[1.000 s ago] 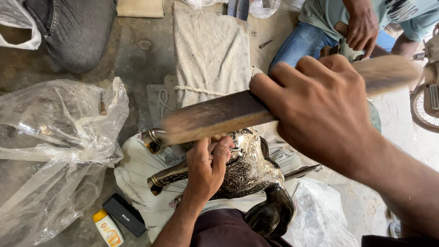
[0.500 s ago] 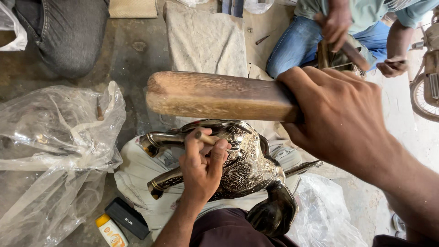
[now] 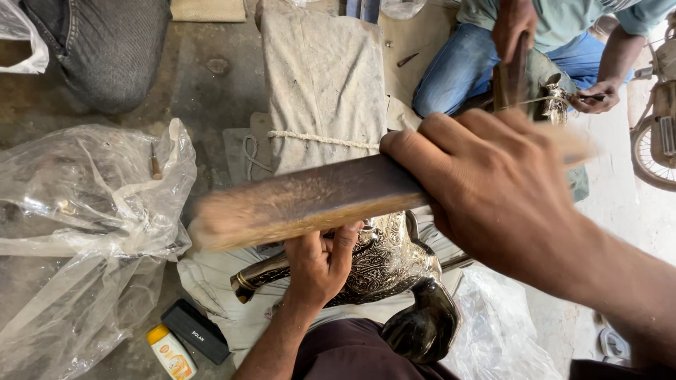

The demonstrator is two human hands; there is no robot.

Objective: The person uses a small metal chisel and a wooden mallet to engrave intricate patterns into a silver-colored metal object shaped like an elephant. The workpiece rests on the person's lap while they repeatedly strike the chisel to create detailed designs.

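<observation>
Concrete floor (image 3: 211, 91) lay under plastic bags (image 3: 84, 232) and a cloth bundle (image 3: 324, 77). Right hand (image 3: 493, 190) had its fingers clamped on a blurred wooden bat (image 3: 303, 200) above an engraved vessel (image 3: 384, 264); left hand (image 3: 320, 264) pressed curled fingers on that vessel.

The grey concrete floor (image 3: 211, 77) carries everything. On the left lies a big clear plastic bag (image 3: 84, 232). Near it, at the near edge, are a small black case (image 3: 195, 331) and a yellow bottle (image 3: 169, 354). In the far middle lies a folded cloth sack (image 3: 324, 77) tied with rope.
</observation>
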